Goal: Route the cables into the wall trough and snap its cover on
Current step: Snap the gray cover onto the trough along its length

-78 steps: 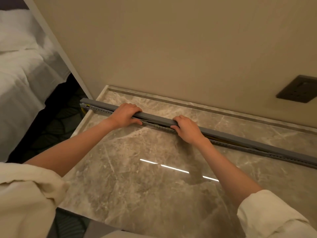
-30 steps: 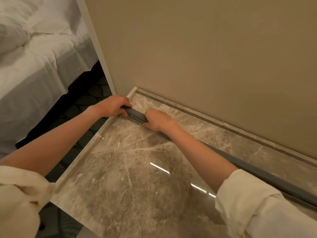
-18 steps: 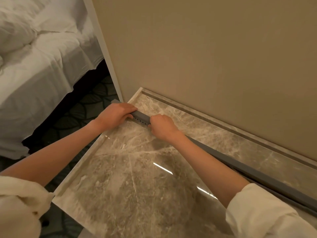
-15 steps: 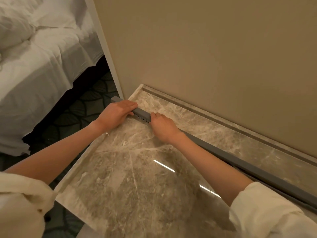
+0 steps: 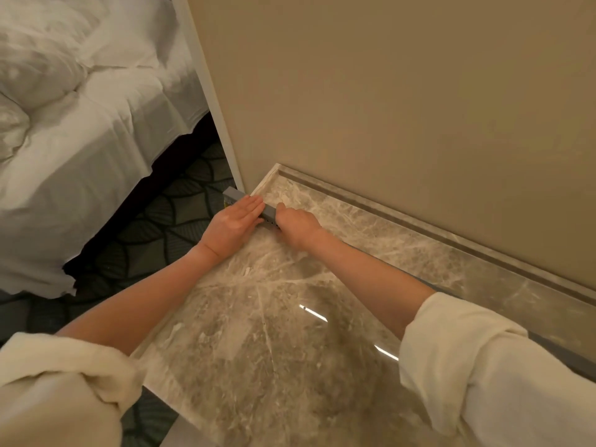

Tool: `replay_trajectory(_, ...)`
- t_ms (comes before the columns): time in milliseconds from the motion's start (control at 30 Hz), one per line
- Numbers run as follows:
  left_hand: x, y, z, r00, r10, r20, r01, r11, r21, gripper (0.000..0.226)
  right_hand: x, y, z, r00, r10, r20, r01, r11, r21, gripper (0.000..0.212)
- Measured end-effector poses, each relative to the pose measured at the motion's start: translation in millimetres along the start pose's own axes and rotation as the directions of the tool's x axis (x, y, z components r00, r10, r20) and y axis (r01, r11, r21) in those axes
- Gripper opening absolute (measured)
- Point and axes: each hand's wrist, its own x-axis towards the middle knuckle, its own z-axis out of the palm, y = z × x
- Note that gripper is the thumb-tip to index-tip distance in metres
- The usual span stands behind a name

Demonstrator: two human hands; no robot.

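Observation:
A long grey cable trough with its cover (image 5: pixel 269 213) lies across the marble top (image 5: pixel 258 333), running from the far left corner to the right edge, mostly hidden behind my right arm. Its left end sticks out past the marble edge, with a bit of yellow cable showing under it. My left hand (image 5: pixel 233 225) lies flat on the cover near that end, fingers straight and together. My right hand (image 5: pixel 298 225) is curled over the trough just to the right, almost touching the left hand. A row of small holes shows on the trough's side between the hands.
A beige wall (image 5: pixel 387 108) rises right behind the trough, with a low marble ledge (image 5: pixel 419 227) along its foot. To the left, past the marble edge, lies dark patterned carpet (image 5: pixel 167 227) and a bed with white sheets (image 5: pixel 80 124).
Both hands have slid left along the trough to its left end. My left hand has gone from curled over the cover to lying flat on it. The view has swung left.

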Motion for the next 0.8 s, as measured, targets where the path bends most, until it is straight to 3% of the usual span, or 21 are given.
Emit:
replay_trajectory(100,-3.9,-4.7,-8.0,0.998,0.037,0.047,-0.038,0.999,0.01,0.036,-5.0,-1.8,-9.9,0.994,-0.044,0.097,0.037,0.996,0.078,0.03)
replay_trajectory(200,-5.8,-9.4,-16.7,0.999,0.054,0.002,-0.054,0.997,0.06,0.032,-7.7,-6.2,-21.3,0.986,-0.085,0.146,0.066,0.989,0.132,0.035)
replay_trajectory(367,4.7,-9.3,-26.4,0.98,0.171,-0.104,-0.152,0.973,0.171,0.031,-8.5,-4.5,-28.9,0.993,-0.082,0.086,0.073,0.992,0.106,0.025)
replay_trajectory(433,5.3,-10.5,-30.5,0.969,0.226,-0.1,-0.203,0.958,0.2,0.03,-9.3,-0.5,-27.5,0.992,-0.057,0.113,0.028,0.971,0.239,0.02)
replay_trajectory(500,3.5,-10.9,-34.1,0.96,0.263,-0.095,-0.237,0.946,0.22,0.029,-8.4,3.3,-31.5,0.968,-0.021,0.25,-0.128,0.815,0.566,0.016)
replay_trajectory(567,2.5,-10.4,-37.0,0.953,0.279,-0.118,-0.248,0.942,0.226,0.028,-5.7,5.4,-41.1,0.899,-0.038,0.435,-0.303,0.664,0.683,0.018)
replay_trajectory(667,0.7,-11.6,-41.8,0.943,0.293,-0.16,-0.25,0.937,0.242,0.027,-0.7,-4.5,-48.1,0.782,-0.086,0.617,-0.376,0.725,0.577,0.019)
replay_trajectory(800,-1.9,-8.0,-47.1,0.971,0.222,-0.091,-0.196,0.953,0.229,0.026,4.0,-15.2,-37.5,0.814,0.042,0.579,-0.408,0.751,0.519,0.025)
